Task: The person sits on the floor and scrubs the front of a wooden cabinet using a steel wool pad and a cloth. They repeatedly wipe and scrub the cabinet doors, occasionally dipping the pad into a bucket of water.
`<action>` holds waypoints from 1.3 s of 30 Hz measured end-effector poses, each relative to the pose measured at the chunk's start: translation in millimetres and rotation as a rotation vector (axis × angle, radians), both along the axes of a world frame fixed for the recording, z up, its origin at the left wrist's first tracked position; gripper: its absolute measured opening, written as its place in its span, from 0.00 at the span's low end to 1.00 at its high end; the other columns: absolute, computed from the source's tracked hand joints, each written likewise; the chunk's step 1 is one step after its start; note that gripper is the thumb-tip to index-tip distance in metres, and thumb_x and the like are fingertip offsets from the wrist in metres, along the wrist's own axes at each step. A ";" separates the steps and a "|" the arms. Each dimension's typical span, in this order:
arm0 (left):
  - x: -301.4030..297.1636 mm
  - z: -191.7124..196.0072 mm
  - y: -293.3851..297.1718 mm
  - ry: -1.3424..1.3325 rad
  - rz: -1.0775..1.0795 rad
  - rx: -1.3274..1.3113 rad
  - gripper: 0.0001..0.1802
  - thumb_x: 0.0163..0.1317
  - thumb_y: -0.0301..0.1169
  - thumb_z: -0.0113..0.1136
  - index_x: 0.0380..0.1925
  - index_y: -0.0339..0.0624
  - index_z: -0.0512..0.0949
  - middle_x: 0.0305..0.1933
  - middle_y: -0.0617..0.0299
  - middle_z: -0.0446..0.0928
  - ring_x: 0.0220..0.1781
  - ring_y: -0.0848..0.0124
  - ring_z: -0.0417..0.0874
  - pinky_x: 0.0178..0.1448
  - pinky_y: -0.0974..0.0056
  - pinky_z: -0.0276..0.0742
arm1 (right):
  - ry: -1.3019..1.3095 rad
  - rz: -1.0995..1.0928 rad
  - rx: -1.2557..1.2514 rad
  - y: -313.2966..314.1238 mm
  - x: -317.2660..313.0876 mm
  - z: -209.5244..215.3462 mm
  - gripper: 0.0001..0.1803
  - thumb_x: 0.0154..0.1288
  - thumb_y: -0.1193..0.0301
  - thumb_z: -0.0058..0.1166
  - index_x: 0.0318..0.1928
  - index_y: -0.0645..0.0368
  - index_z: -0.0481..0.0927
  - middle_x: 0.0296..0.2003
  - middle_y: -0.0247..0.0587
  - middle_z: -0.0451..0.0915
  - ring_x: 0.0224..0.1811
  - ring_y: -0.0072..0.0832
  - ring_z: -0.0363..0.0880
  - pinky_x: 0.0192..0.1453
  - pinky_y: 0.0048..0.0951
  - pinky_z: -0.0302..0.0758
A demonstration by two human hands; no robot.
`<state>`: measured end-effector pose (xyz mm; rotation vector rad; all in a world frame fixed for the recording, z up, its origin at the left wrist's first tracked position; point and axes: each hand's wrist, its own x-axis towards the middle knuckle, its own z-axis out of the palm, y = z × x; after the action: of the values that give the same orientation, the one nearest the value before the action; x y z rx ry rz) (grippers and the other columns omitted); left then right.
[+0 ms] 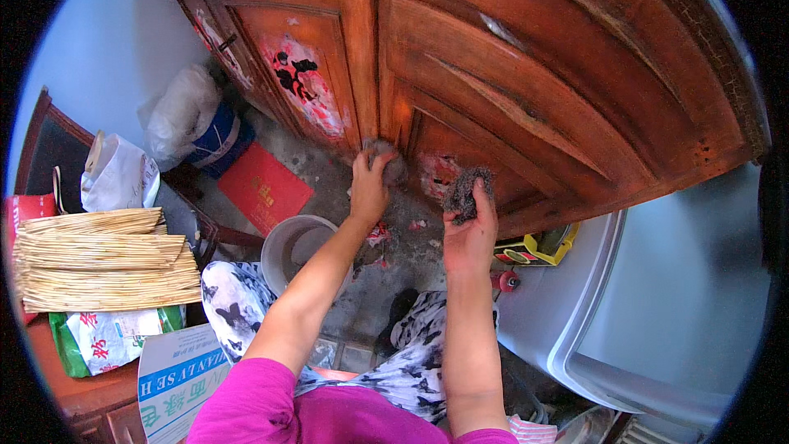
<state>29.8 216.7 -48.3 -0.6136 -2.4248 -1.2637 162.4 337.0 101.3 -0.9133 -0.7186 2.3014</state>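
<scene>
My left hand (370,187) is closed on a grey wad (388,163), too blurred to tell if cloth or scrubber. It presses this against the lower edge of a brown wooden cabinet (526,90), near the gap between two door panels. In my right hand (472,234) is a dark grey steel wool scrubber (467,191), held between thumb and fingers in front of the right lower panel. Partly stripped pink, white and black picture remains (302,86) show on the left door panel, and a smaller pink patch (438,173) is by the scrubber.
A whitish bucket (297,248) stands by my left forearm. Beyond it lie a red sheet (265,189) and a blue bucket (220,144) with plastic bags. Bundled straw-coloured sticks (103,261) rest at left, above a carton (177,382). A translucent plastic bin (567,304) stands at right.
</scene>
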 end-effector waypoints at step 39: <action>65.8 125.2 86.5 0.077 -0.021 0.265 0.31 0.50 0.10 0.57 0.58 0.42 0.75 0.68 0.38 0.58 0.69 0.35 0.65 0.73 0.46 0.64 | 0.066 -0.482 0.216 17.4 21.8 14.3 0.23 0.70 0.60 0.66 0.57 0.54 0.73 0.49 0.33 0.78 0.47 0.24 0.75 0.46 0.29 0.73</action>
<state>95.7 303.2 77.0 -0.6002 -2.1460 -1.5080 184.2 354.4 115.6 -0.8029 -0.6234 1.7851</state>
